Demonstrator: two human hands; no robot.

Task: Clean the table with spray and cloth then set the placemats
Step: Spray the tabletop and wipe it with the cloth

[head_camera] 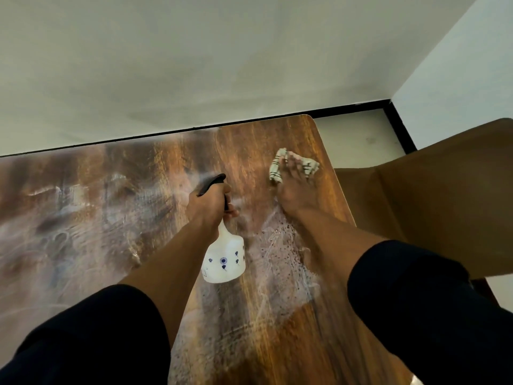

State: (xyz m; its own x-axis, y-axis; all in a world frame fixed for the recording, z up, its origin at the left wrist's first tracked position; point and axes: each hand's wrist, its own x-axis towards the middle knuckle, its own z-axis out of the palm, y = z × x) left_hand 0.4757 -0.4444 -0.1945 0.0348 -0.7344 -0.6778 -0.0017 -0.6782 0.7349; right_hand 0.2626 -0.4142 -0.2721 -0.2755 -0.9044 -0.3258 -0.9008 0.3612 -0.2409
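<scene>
Fingers of the left hand curl round the neck of a white bottle, black nozzle aimed toward 11 o'clock, its body hanging tilted above the desk. At 2 o'clock from it, the right hand lies flat with fingers spread, pressing a striped cloth onto the wood near the desk's far right corner. Wet, whitish smears cover the surface from the cloth back toward 6 o'clock and across the left side. A brown cardboard box stands just beside the desk at 3 o'clock.
</scene>
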